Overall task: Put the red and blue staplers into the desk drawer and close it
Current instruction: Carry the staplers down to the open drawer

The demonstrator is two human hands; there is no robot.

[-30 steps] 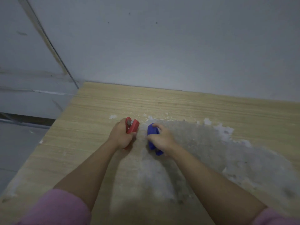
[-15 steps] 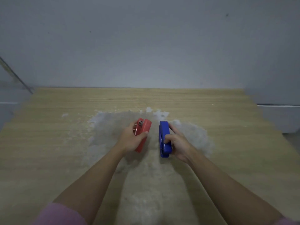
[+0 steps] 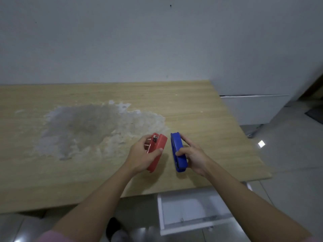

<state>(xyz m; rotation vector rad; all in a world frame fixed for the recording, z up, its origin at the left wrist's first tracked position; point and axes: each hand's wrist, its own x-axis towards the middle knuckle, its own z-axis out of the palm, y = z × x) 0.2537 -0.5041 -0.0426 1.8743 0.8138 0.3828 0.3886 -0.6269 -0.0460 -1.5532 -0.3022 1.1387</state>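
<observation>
Head view, near edge first: pink sleeve [image 3: 52, 237] at bottom left, bare forearms reaching forward and up the frame. Below the desk's front lip, white drawer [image 3: 190, 224] pulled open, its pale floor bare, lying under the right forearm and to the right of centre. Grey tiled floor [image 3: 288, 154] around it.

Farther in, above the wooden desk [image 3: 201, 105], both hands side by side near the right front corner. Left hand [image 3: 139, 157] wrapped around the red stapler [image 3: 156, 151]: thumb pressed on the near upper face, fingers curled under the far side, pinching the body between them. Long axis running from near to far, tilted slightly rightward at the far end; open metal mouth turned away from the wearer, rear end toward the wrist. Held above the desk or resting on it: could not tell.

Just right of it, apart by a narrow gap, right hand [image 3: 194, 154] clamped on the blue stapler [image 3: 178, 151]: thumb across its top near the middle, fingers closed along the right flank. Long axis almost parallel to the red one, near to far, far end leaning slightly left, so the two tips converged a little. Neither stapler in the drawer yet.

Beyond the hands, broad whitish scuffed patch [image 3: 87, 126] on the desktop, left of centre. Farthest back, plain grey wall [image 3: 157, 41], and at right a low white cabinet [image 3: 253, 109] beside the desk.
</observation>
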